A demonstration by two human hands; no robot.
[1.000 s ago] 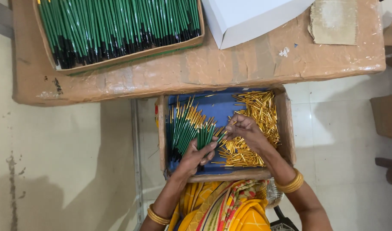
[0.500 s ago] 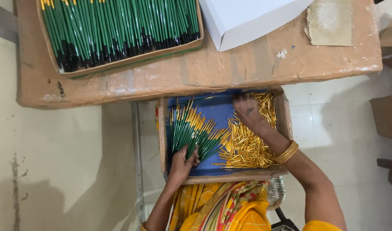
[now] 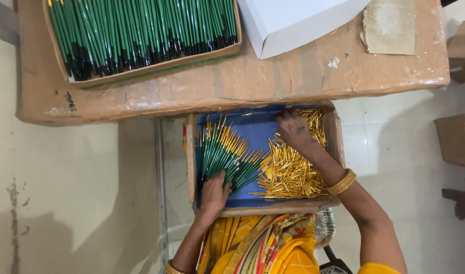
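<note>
Green pen barrels [image 3: 225, 157] pinned under flat left hand [image 3: 214, 193], right hand [image 3: 293, 129] curled into gold tips [image 3: 291, 172] at 12 o'clock; picking stage, pinching one tip due next.

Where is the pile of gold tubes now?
The pile of gold tubes lies in the blue tray's right half, beside the green sticks, under the right hand.

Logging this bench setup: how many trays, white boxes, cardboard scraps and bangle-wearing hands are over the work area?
Trays: 2, green-stick tray and blue-lined tray
White box: 1
Cardboard scrap: 1
Hands: 2, left hand, right hand
Total: 6
</note>
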